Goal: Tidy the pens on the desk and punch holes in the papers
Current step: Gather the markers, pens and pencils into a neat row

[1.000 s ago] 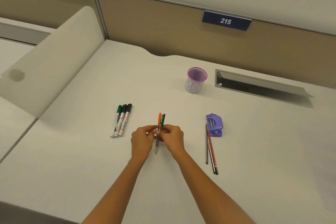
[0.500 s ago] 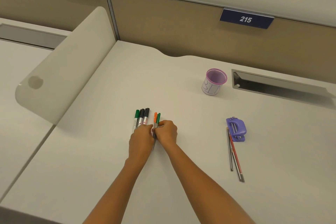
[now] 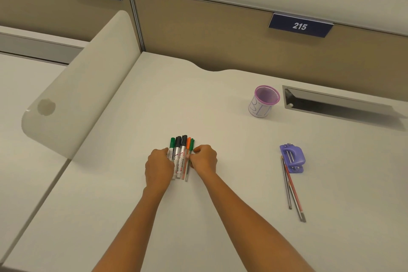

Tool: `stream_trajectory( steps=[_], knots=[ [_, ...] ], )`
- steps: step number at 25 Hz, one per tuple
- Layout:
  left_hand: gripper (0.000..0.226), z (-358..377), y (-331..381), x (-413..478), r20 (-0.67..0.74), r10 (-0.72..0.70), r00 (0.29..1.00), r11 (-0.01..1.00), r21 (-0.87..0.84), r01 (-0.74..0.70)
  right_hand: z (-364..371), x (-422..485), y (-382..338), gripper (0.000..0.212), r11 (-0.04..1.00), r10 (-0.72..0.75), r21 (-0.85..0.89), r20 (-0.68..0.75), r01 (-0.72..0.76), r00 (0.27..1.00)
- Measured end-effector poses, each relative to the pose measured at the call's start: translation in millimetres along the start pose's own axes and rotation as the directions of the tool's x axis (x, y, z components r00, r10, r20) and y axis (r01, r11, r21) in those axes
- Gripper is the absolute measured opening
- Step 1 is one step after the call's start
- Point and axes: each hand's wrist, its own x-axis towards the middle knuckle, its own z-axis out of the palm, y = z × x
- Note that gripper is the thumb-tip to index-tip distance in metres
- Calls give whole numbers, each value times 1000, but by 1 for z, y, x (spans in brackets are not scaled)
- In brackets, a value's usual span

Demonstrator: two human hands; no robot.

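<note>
The two thin pens have joined the three markers, all five pressed side by side between the left hand and right hand on the desk. Well right of that grip, the pencils, hole punch and empty cup wait; no papers show, so punching looks untouched.

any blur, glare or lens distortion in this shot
Head view: sharp overall, the 215 sign legible; wide-angle bending curves the partition lines; soft even light, faint shadows beside the pen cup and hole punch; no glare on the desk.
</note>
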Motion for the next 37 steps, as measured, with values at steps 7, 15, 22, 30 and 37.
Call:
stream_trajectory(
  steps=[7, 15, 22, 30, 37],
  knots=[
    [24, -2, -3, 2, 41, 40, 998, 999, 17, -41, 1, 0, 1, 27, 999, -46, 8, -21, 47, 999],
    [19, -3, 5, -4, -7, 39, 999, 998, 55, -39, -31, 6, 28, 29, 992, 41, 121, -72, -32, 997],
    [34, 38, 63, -35, -52, 377, 925, 926, 33, -376, -128, 2, 86, 22, 998, -20, 47, -304, 36, 952],
    [31, 142, 153, -112, 499, 363, 787, 921, -64, -384, -207, -9, 160, 17, 993, 73, -46, -506, -111, 859],
    [25, 173, 197, -127, 493, 260, 830, 965, -109, -238, -216, -2, 175, 23, 987, 108, -67, -407, -147, 907]
  ],
)
